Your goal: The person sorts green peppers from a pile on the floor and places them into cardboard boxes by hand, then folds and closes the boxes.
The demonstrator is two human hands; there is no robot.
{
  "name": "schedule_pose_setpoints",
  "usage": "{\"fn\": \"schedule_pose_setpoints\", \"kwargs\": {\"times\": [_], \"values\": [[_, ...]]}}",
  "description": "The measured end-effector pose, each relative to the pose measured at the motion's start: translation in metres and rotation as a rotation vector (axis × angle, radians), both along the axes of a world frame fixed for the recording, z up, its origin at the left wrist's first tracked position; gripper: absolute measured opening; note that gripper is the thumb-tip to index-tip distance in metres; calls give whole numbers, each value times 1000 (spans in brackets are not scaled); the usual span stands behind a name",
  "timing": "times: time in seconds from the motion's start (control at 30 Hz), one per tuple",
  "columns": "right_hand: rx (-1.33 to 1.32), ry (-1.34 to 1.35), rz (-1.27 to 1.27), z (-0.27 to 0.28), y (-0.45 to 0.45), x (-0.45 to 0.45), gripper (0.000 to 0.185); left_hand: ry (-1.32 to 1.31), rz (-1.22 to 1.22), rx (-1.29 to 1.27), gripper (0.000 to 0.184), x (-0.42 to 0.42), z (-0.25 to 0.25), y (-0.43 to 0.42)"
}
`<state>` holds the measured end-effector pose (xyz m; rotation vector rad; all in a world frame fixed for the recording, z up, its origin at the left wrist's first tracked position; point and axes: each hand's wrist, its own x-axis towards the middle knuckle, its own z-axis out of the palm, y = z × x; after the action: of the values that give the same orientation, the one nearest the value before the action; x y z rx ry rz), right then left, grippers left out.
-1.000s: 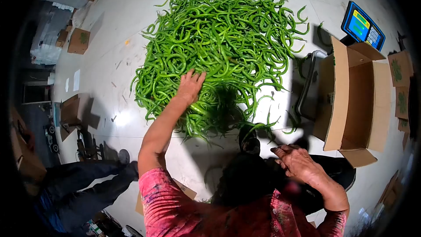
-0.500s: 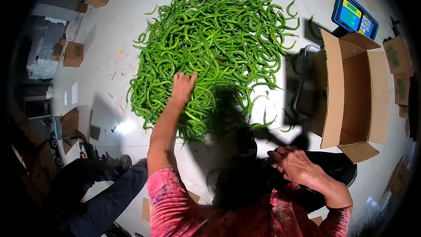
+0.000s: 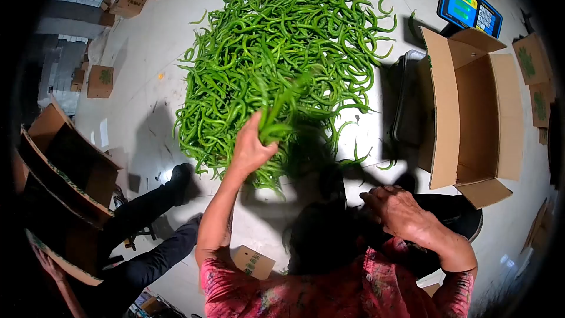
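Observation:
A wide heap of long green chili peppers lies on the pale floor. My left hand is closed around a bunch of green peppers, raised over the near part of the heap; the tips of the bunch are blurred by motion. Over my dark-clothed knee rests my right hand, its fingers curled in. It is away from the heap, and I see nothing in it.
An upright cardboard box with open flaps stands at right, by a scale with a lit display and a dark-rimmed tray. At left, another person's hand is at open cartons. More boxes stand behind.
My left hand has come up and back toward me, now gripping a bunch of peppers. Open cartons and another person's hand have appeared at left. My right hand stays on the knee.

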<state>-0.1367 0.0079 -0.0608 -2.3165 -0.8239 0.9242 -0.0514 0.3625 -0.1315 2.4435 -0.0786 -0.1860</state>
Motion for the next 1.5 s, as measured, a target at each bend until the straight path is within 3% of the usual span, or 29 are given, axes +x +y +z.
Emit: {"fn": "schedule_pose_setpoints", "kwargs": {"times": [0.03,0.07,0.13,0.2,0.27,0.3,0.4,0.47,0.57,0.67,0.73,0.77,0.87,0.97,1.0,1.1,1.2,1.23,1.27,1.37,1.4,1.47,1.5], "values": [[6,-25,-11,0,-1,-1,44,100,78,-196,61,2,25,-6],[11,-52,-22,1,-2,-1,43,-64,100,-164,61,3,33,-7],[11,-65,-10,2,-5,-2,40,218,333,-636,54,11,16,4],[6,-66,4,2,-6,1,38,285,311,-596,37,13,5,-1],[-10,-86,-24,5,-3,0,37,316,266,-564,38,14,-2,-9],[-3,-83,-46,7,-2,0,37,334,294,-415,41,16,-8,-8],[49,-121,-98,6,-9,-4,31,350,333,-722,30,14,-24,-15],[31,-142,-94,10,-11,-3,28,418,307,-767,23,14,-11,-16],[134,-222,-139,3,-16,-9,24,452,184,-632,27,17,-29,2],[131,-228,-152,5,-20,-10,24,393,240,-851,30,14,-6,-8],[127,-205,-130,10,-21,-7,24,409,280,-833,33,15,-6,-7],[-11,-144,-90,17,-22,-4,37,398,286,-875,34,12,-6,-8],[15,-161,-139,16,-25,-3,36,296,204,-1040,36,10,-5,-10],[195,-247,-219,12,-23,-3,18,255,243,-889,29,13,-1,-11],[187,-258,-217,11,-23,-3,17,309,289,-637,28,13,4,-11],[165,-249,-213,8,-20,-7,18,175,264,-935,28,13,17,-15],[202,-199,-223,4,-17,-4,25,238,258,-524,34,9,19,-23],[256,-187,-261,-3,-15,-4,28,218,258,-634,39,4,28,-38],[309,-169,-298,-6,-13,-6,32,213,298,-579,41,-4,36,-54],[454,293,-602,9,1,7,42,106,17,-312,40,-19,66,-111],[627,409,-722,0,5,10,43,21,-108,-262,40,-23,65,-127],[884,702,-971,-21,16,18,42,-304,-423,-37,38,-25,41,-157],[970,869,-1120,-23,20,25,40,-328,-410,-186,37,-30,38,-175]]}}
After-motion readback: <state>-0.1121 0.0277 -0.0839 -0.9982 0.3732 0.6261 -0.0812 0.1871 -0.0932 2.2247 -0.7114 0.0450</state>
